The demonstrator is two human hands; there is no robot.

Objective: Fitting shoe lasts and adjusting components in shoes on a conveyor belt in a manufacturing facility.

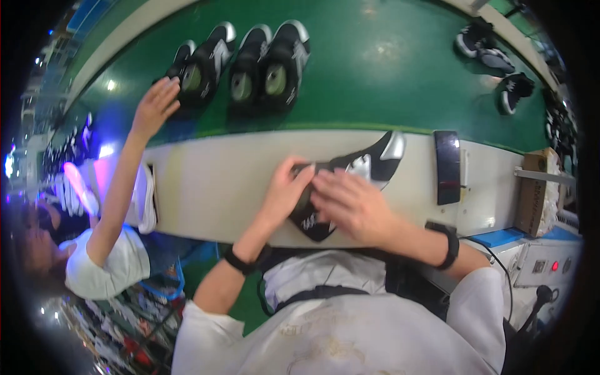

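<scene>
A black shoe (374, 156) with a silver toe lies on the white bench in front of me, its toe pointing to the far right. My left hand (284, 192) is closed on the shoe's collar, with thumb and fingers near the opening. Over the side of the same collar my right hand (355, 205) is bent, its fingertips close to my left thumb. Both hands cover much of the shoe's opening and tongue. The heel end shows below them, near the bench's front edge.
Pairs of black shoes (275, 69) stand on the green conveyor belt (369, 75) beyond the white bench (206, 181). A co-worker's hand (156, 107) reaches to the leftmost pair. A dark flat device (447, 167) and a cardboard box (534, 194) are to the right.
</scene>
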